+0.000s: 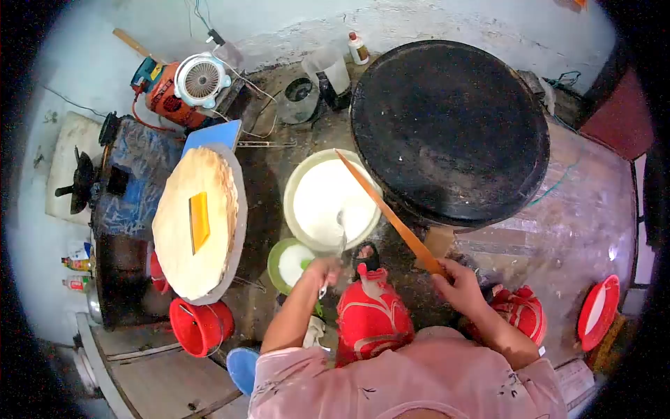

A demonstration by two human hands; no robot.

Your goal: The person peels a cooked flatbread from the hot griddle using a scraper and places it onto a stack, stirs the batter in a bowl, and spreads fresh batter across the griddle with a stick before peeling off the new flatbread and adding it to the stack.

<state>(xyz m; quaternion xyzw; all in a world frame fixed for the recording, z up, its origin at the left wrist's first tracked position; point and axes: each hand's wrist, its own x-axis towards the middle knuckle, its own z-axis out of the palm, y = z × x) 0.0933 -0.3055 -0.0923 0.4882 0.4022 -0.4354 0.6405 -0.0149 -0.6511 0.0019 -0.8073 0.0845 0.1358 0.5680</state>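
Observation:
My left hand [325,271] is closed around the handle of a ladle [343,241]; its head dips into white batter [331,199] in a large pale basin [289,202]. In my right hand [460,286] is a long, tapering wooden spatula [394,220], slanting up to the left with its tip over the basin. Just beyond it lies a wide, round black griddle [450,133] with a bare surface. A green bowl [273,269] holding something white stands beside my left hand.
To the left, a stack of thin round pancakes [174,244] carries a yellow-bladed scraper [199,223]. Below it is a red bucket [202,328]. A blower [202,80], an orange gas cylinder [167,98] and a bottle [358,50] stand at the back. A red basin [599,313] is far right.

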